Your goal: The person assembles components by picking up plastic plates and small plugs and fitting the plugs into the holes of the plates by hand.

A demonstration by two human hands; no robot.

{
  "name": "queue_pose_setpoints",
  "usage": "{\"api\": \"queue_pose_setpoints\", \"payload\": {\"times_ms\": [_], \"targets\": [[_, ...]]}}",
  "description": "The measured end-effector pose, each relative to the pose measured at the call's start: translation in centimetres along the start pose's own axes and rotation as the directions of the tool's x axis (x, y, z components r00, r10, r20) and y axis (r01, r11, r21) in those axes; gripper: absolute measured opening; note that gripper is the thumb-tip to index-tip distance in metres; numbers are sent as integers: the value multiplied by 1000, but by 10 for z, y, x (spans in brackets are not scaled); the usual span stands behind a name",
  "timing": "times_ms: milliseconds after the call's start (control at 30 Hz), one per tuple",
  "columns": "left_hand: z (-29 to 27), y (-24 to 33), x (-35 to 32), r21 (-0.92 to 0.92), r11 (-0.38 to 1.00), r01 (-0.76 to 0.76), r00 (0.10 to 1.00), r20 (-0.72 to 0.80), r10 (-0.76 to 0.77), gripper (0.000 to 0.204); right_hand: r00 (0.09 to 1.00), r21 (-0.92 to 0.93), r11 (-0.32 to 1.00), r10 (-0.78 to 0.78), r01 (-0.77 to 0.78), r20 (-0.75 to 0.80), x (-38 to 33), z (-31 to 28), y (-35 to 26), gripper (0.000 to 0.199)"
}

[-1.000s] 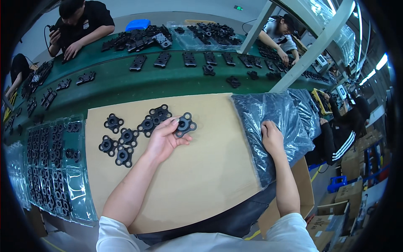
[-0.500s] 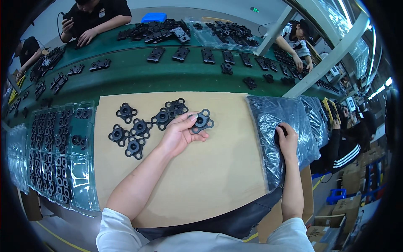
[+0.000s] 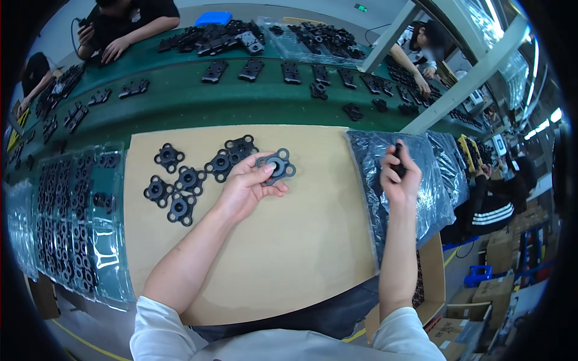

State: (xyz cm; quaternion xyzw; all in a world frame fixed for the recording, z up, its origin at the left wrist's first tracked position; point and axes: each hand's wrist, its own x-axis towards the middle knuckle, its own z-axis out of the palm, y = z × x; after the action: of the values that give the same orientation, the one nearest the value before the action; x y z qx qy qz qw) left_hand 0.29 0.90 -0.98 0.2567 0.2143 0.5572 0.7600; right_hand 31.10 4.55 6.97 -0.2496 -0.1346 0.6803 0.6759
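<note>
Since the earlier frames the right hand [image 3: 400,177] has lifted off the black plastic bag [image 3: 367,180] and now pinches a small dark part [image 3: 398,163] in a closed grip above it; what the part is cannot be told. The left hand [image 3: 247,186] has drawn its black flanged part [image 3: 276,166] a little toward the body.

Containers: the black plastic bag lies at the right end of the cardboard sheet [image 3: 283,253] on the worktop; contents hidden by the glossy film. Clear plastic bags [image 3: 66,204] at the left hold rows of small black parts.

Left hand: grip clamped on the black flanged part, thumb over its round centre, fingers under its edge. The part sits at the fingertips, just above the cardboard sheet, right of the loose black parts [image 3: 192,171] lying flat there.

Beyond, a green bench [image 3: 180,105] carries more black pieces; other people's hands work at its far side.
</note>
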Motion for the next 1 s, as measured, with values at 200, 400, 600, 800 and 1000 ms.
{"api": "queue_pose_setpoints", "payload": {"times_ms": [200, 400, 600, 800, 1000], "targets": [[-4, 3, 4, 106, 990, -92, 995, -28, 96, 33, 825, 0, 864, 480, -503, 299, 28, 28, 101, 21], [-4, -2, 5, 134, 987, -92, 996, 3, 93, 36, 854, -137, 887, 462, -442, 238, 22, 10, 141, 23], [2, -3, 4, 173, 976, -130, 991, -3, 132, 40, 860, -205, 883, 461, -422, 220, 14, 4, 147, 24], [6, -3, 3, 213, 970, -115, 991, -40, 126, 40, 849, -259, 848, 507, -462, 147, 7, 11, 146, 22], [12, -5, 3, 271, 955, -118, 982, -111, 152, 39, 889, -409, 837, 443, -364, 115, 5, 12, 143, 18]]}}
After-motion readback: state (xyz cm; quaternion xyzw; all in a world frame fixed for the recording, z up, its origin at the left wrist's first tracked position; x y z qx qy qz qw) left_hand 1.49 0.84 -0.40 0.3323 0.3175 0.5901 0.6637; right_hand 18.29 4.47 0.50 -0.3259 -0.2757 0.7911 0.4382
